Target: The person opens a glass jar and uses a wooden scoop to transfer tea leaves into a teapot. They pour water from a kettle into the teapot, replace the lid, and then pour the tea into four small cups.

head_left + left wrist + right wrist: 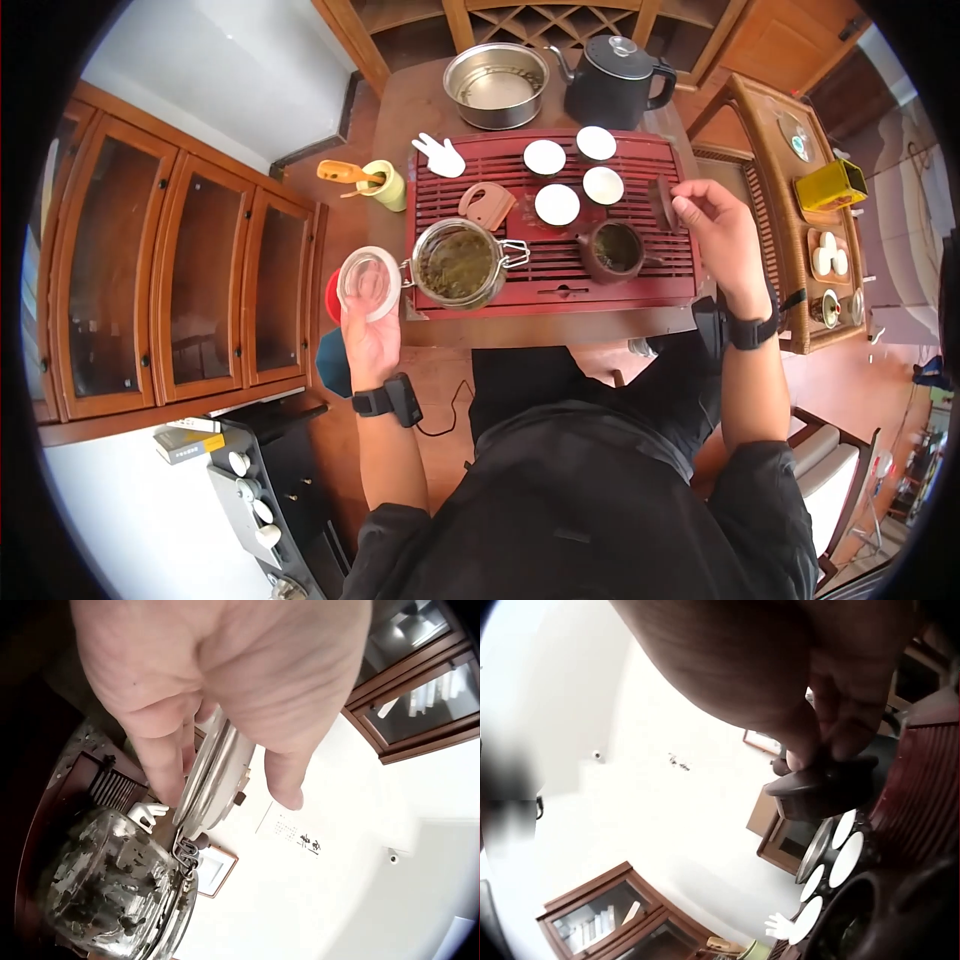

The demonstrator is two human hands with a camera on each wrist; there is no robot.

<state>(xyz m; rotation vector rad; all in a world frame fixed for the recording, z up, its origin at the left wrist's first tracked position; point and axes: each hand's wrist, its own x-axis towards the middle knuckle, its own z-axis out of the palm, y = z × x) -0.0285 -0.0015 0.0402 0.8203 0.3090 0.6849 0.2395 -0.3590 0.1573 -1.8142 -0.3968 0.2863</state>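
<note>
The left hand (372,335) holds the round glass lid (369,284) of a clip-top jar (458,263), tilted up at the jar's left side; the jar has dark leaves inside. In the left wrist view the hand (217,675) has fingers on one side of the lid (214,776) and the thumb on the other. The right hand (722,235) pinches a small dark lid (663,204) by its knob, right of the uncovered brown teapot (612,251), which has leaves in it. The right wrist view shows the same lid (821,791) under the fingertips.
Four white-lined cups, one of them a cup (557,205), a brown piece (487,205) and a white hand-shaped figure (439,157) are on the red slatted tray (560,292). Behind it stand a steel bowl (496,86) and a black kettle (612,85); a tool holder (384,187) is at left.
</note>
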